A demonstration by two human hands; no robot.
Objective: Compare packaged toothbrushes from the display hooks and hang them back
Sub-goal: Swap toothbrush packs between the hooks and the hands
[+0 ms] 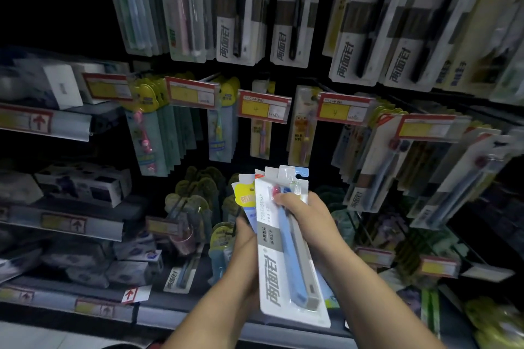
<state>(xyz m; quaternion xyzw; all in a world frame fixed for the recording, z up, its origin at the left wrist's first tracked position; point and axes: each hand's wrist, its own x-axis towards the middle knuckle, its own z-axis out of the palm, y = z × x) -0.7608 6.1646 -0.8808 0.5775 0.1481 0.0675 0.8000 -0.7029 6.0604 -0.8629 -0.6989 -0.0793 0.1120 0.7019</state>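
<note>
Head view: both hands are low and near the middle, in front of a dim shop display, holding a fan of toothbrush packs. Foremost is a tall white card blister pack with a blue toothbrush and a grey one sealed side by side. The right hand grasps it near the brush heads, with fingers curled over the front face. The left hand is largely hidden behind the fan. It seems to be clamping the packs from the left edge, its thumb on the pale pack with a yellow label that peeks out to the left. More card tops rise behind, one with a blue hanger tab.

Farther off, rows of hanging white packs fill the top. Below them, red-and-yellow price tags cap the hook ends, with children's brush packs at the left.

This looks like the comparing step, with several packs off their hooks and held for reading and none yet returned. Next, one pack probably has to be separated from the fan and matched to its own row. Its hanger hole must then be lined up with a hook tip behind a price tag and slid on, while the other hand keeps the rest from slipping.
</note>
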